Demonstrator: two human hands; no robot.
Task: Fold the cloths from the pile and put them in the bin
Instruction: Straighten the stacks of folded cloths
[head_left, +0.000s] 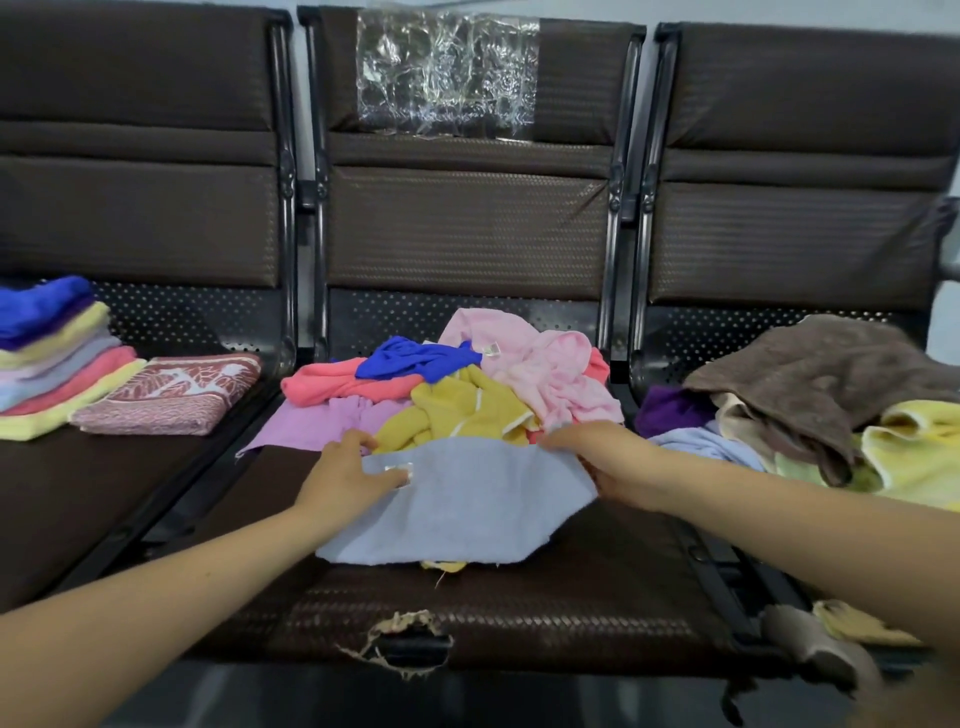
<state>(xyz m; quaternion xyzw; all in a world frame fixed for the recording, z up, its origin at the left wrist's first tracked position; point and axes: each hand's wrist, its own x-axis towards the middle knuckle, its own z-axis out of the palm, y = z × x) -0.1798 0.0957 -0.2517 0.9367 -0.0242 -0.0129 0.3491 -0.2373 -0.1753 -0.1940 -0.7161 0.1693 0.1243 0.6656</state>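
A pale blue cloth (457, 499) is lying spread on the middle seat (597, 587) of a bench, toward its front edge. The left hand (345, 475) is pressing on the cloth's left side with fairly straight fingers beside a small label. The right hand (597, 457) is pinching the cloth's far right corner. Just behind, toward the seat's back edge, an unfolded pile (457, 389) of pink, blue, mustard, coral and lilac cloths is sitting. A folded stack (57, 358) is resting on the left seat beside a folded patterned red cloth (171, 392). More loose cloths (810, 405) are lying on the right seat.
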